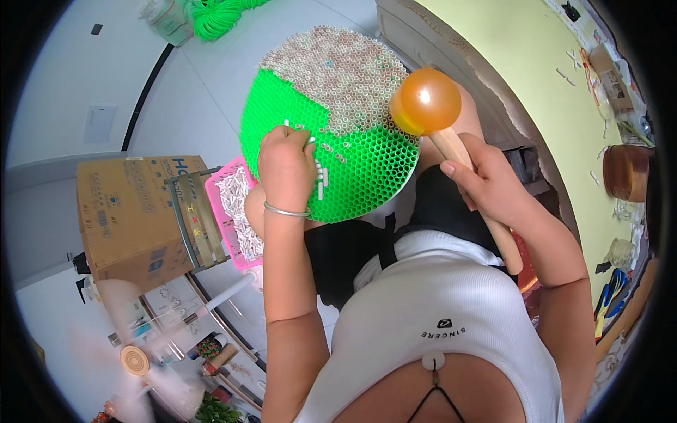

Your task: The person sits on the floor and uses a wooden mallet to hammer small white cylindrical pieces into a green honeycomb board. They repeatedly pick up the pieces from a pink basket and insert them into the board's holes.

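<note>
A round green honeycomb board (282, 106) rests on my lap. Its far part is packed with small pale tubes (338, 63); open green cells show on the left and near side. My left hand (285, 162), a bangle on its wrist, is closed in a pinch over the board, a small white tube (311, 140) at its fingertips. Several loose white tubes (321, 180) lie on the cells beside it. In my right hand (486, 173) is the wooden handle (451, 146) of a mallet. Its rounded translucent orange head (426, 102) hangs over the board's right edge.
A pink basket (224, 218) full of white tubes stands left of my lap, near a cardboard box (127, 211). A blurred fan (135, 359) is at lower left. On the right runs a yellow-green table (557, 106) with scattered tubes. Green rope (218, 17) lies at the far left.
</note>
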The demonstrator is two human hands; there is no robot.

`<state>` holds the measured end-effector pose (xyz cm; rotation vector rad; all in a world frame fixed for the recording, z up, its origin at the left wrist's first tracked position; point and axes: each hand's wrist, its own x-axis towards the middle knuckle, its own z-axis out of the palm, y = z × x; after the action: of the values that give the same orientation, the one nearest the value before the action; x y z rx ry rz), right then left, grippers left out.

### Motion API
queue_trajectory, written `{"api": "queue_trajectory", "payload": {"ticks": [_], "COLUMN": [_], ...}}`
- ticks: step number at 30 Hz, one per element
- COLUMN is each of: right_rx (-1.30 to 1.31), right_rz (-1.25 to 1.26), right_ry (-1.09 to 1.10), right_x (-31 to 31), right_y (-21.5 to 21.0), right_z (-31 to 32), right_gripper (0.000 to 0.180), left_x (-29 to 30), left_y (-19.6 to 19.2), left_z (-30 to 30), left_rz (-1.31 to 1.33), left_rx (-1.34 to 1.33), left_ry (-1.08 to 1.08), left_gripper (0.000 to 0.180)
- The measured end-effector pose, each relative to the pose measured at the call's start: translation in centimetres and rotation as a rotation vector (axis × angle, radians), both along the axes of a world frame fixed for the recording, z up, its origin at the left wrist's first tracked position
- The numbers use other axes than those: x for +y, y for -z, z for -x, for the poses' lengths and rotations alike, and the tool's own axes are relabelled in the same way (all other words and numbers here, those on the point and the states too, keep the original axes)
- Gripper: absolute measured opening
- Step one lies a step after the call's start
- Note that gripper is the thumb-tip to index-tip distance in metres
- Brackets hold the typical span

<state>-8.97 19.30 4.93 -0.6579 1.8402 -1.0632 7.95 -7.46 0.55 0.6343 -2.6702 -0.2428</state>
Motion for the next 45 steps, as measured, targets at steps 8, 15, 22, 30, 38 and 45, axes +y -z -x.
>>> {"api": "queue_trajectory", "payload": {"ticks": [8,15,22,30,38,45], "right_rx": [-0.068,-0.107,-0.159,-0.142,0.277,0.296], "right_rz": [0.06,0.091,0.105,0.09,0.364,0.014], "right_ry": [0.005,-0.011,0.001,-0.001,-0.117,-0.085], "right_x": [0.4,0.6,0.9,0.7,0.6,-0.1], "right_y": [1.1,1.5,1.6,1.0,-2.3,-1.0], "right_z": [0.1,0.6,1.0,0.8,-0.1,0.8], "right_gripper": [0.034,0.034,0.034,0.036,0.035,0.034], "left_x": [1.4,7.5,7.9,8.1,1.9,0.6], "left_y": [-0.8,0.0,0.6,0.1,-2.9,-2.4], "left_z": [1.2,4.6,6.2,6.4,-0.4,-3.3], "left_rz": [-0.239,-0.317,-0.174,-0.044,-0.277,-0.141], "left_rx": [0.228,0.326,0.228,0.124,0.236,-0.062], "left_ry": [-0.036,0.234,0.29,0.281,-0.129,0.05], "left_gripper": [0.014,0.015,0.011,0.017,0.017,0.02]}}
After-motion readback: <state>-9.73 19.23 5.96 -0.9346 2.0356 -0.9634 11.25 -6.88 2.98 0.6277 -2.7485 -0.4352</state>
